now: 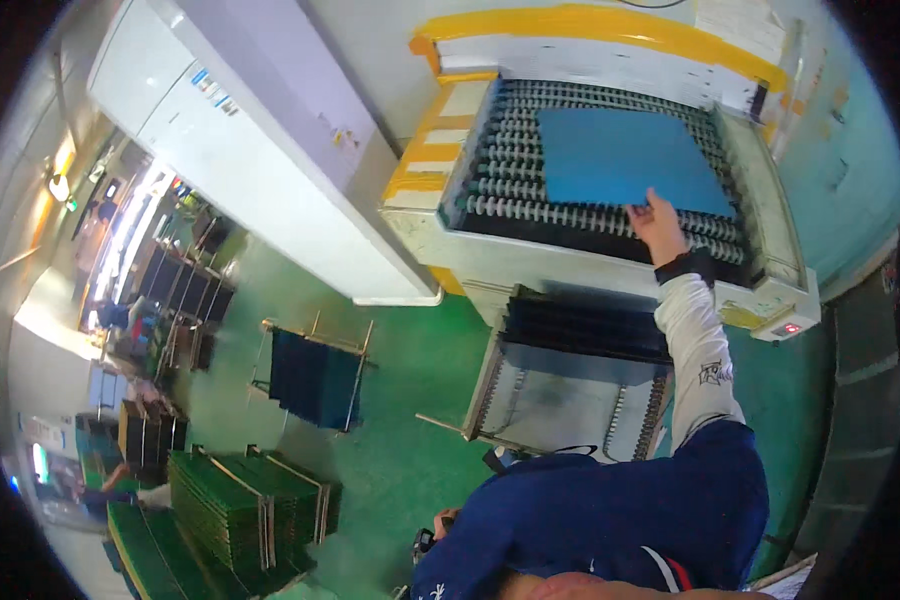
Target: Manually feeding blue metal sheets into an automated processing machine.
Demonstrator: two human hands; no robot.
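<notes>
A flat blue panel (625,155) lies on the roller conveyor (510,212) of a pale machine. My right hand (660,232), in a white sleeve with a dark wristband, reaches to the panel's near edge. Its thumb and fingers pinch that edge, with a fingertip over the top. Low beside my body, only a small part of my left hand (447,520) shows, with a dark object (423,543) next to it; its fingers are mostly hidden. Below the machine and in front of me stands a slotted rack (560,395) with several dark panels (580,328) upright at its far end.
A tall white cabinet (270,150) stands left of the machine. On the green floor is a smaller rack of dark panels (315,378). Stacked green panels (225,510) fill the lower left. A small red-lit display (790,328) sits on the machine's right corner.
</notes>
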